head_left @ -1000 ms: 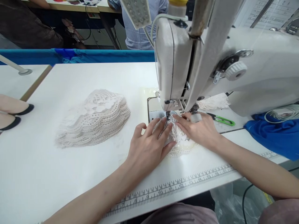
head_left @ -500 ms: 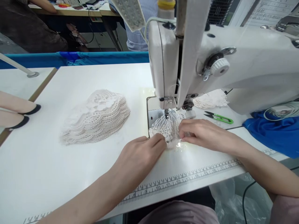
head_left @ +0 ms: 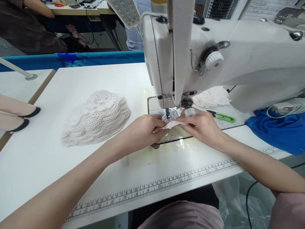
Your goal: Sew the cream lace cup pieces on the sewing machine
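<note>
A piece of cream lace (head_left: 172, 124) is stretched between my two hands, just in front of the presser foot (head_left: 167, 113) of a white sewing machine (head_left: 157, 60). My left hand (head_left: 150, 128) pinches its left end between thumb and fingers. At the other end, my right hand (head_left: 200, 126) grips the lace, with its fingers close under the machine head. Part of the lace lies beneath the foot, and its near edge is lifted off the metal plate (head_left: 175, 136). A stack of cream lace pieces (head_left: 97, 122) rests to the left.
Green thread snips (head_left: 222, 117) lie right of the machine bed, near more lace (head_left: 212, 97). Blue cloth (head_left: 277, 128) is bunched at the right. A printed ruler (head_left: 152, 190) runs along the table's front edge. Beyond the blue rail (head_left: 105, 58) are other people.
Both hands have moved forward toward the presser foot with the lace. Its near edge, earlier low on the table, is now raised and folded up between them. My view has shifted slightly.
</note>
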{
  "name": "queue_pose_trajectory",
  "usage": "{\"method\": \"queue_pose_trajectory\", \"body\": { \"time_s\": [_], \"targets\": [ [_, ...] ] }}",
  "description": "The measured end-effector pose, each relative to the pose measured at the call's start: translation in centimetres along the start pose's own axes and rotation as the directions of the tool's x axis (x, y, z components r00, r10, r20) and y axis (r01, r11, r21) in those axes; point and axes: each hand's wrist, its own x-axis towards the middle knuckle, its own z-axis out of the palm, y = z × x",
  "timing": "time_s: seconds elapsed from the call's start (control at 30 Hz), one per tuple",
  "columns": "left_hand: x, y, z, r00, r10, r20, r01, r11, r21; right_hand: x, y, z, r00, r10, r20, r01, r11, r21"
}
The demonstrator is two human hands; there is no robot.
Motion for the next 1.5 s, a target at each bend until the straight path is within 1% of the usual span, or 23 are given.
{"method": "queue_pose_trajectory", "body": {
  "time_s": [0.03,0.1,0.2,0.27,0.3,0.33,0.37,0.43,0.47,0.5,0.53,0.6,0.7,0.83,1.03,1.23,1.37,1.5],
  "targets": [
    [0.1,-0.1,-0.3,1.0,0.018,0.009,-0.017,0.999,-0.037,0.0,0.1,0.2,1.0,-0.003,-0.027,0.003,1.0,0.001],
    [0.2,-0.3,-0.6,0.999,0.051,0.014,-0.049,0.993,-0.107,0.0,0.1,0.3,1.0,-0.001,-0.025,0.001,1.0,0.016],
    [-0.2,-0.5,-0.6,0.998,0.058,0.013,-0.055,0.981,-0.186,0.1,-0.1,0.2,0.999,0.029,0.031,-0.03,0.999,0.033],
    [-0.7,-0.5,0.1,0.997,0.079,-0.007,-0.079,0.983,-0.166,0.0,-0.3,-0.1,0.996,0.02,0.088,-0.023,0.999,0.037],
    [-1.0,-0.6,0.6,0.993,0.114,-0.036,-0.117,0.987,-0.107,0.0,-0.4,-0.2,0.993,-0.004,0.12,0.0,1.0,0.031],
    [-1.2,-0.5,1.1,0.983,0.169,-0.076,-0.17,0.985,-0.013,0.0,-0.4,-0.3,0.988,-0.043,0.148,0.04,0.999,0.02],
    [-1.6,-0.5,1.7,0.963,0.239,-0.126,-0.225,0.967,0.117,-0.1,-0.5,-0.3,0.982,-0.09,0.166,0.091,0.996,0.001],
    [-2.2,-0.3,2.9,0.893,0.401,-0.204,-0.296,0.865,0.404,-0.1,-0.6,-0.3,0.968,-0.186,0.169,0.198,0.979,-0.056],
    [-2.6,-0.2,3.4,0.858,0.46,-0.229,-0.289,0.801,0.524,-0.2,-0.6,-0.2,0.961,-0.223,0.161,0.239,0.967,-0.086],
    [-2.9,0.0,3.8,0.833,0.501,-0.236,-0.274,0.743,0.611,-0.2,-0.6,-0.1,0.955,-0.25,0.157,0.269,0.957,-0.112],
    [-3.2,0.2,4.1,0.824,0.515,-0.234,-0.252,0.705,0.663,-0.2,-0.6,-0.1,0.951,-0.264,0.16,0.285,0.949,-0.131],
    [-3.7,0.4,4.4,0.839,0.499,-0.218,-0.225,0.682,0.696,-0.3,-0.6,0.1,0.948,-0.268,0.174,0.294,0.944,-0.147],
    [-4.0,0.3,4.6,0.866,0.461,-0.194,-0.221,0.7,0.679,-0.3,-0.7,0.0,0.946,-0.268,0.182,0.295,0.944,-0.145],
    [-4.0,0.0,4.6,0.866,0.459,-0.198,-0.221,0.707,0.672,-0.3,-0.7,0.0,0.945,-0.28,0.167,0.306,0.94,-0.154],
    [-3.6,-0.2,4.5,0.859,0.462,-0.222,-0.22,0.723,0.655,-0.2,-0.5,0.2,0.947,-0.305,0.106,0.32,0.927,-0.196],
    [-3.1,-0.6,4.2,0.871,0.439,-0.218,-0.204,0.729,0.653,0.1,-0.4,0.5,0.951,-0.288,0.11,0.307,0.917,-0.254],
    [-2.6,-0.9,4.0,0.876,0.427,-0.225,-0.188,0.731,0.656,0.3,-0.1,0.9,0.943,-0.33,0.05,0.331,0.905,-0.268],
    [-2.2,-1.2,4.0,0.864,0.434,-0.255,-0.177,0.735,0.655,0.4,0.3,1.3,0.936,-0.351,0.014,0.339,0.891,-0.303]
  ]
}}
